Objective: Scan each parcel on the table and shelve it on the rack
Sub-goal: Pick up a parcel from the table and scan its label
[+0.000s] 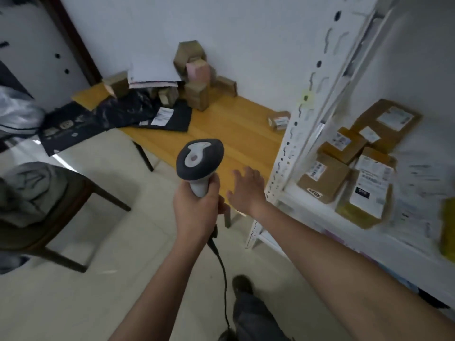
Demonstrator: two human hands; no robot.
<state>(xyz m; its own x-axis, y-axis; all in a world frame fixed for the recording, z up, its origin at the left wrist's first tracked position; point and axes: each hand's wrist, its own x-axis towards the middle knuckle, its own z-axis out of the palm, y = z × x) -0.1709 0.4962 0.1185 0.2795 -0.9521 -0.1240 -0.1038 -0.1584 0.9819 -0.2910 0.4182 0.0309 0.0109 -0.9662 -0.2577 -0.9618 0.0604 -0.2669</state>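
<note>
You are partway through: several cardboard parcels (320, 177) with white labels already lie on the rack shelf (307, 212) at your right, packed close together, while a good share is left on the table (221, 134). At the table's far end, against the wall, a cluster of small cardboard boxes (195, 96) is stacked and leaning, with a white padded mailer (152, 70) propped among them; in front of that lie black poly mailers (138, 114), one showing a white label, some of them hanging over the table's left edge. One small labelled box (278, 120) sits alone near the table's right edge, just beside the rack upright (295, 124), and looks like the easiest next pick. Your left hand (197, 207) has a full grip round the handle of the barcode scanner (199, 159), fingers wrapped tight, the scanner head raised and tilted towards the table, its cable (222, 271) trailing down past your leg. Your right hand (246, 188) holds nothing: its grip is fully loose, fingers spread and reaching forward over the near table edge, arm stretched out alongside the rack. No parcel is in hand, so the next scan has not begun.
</note>
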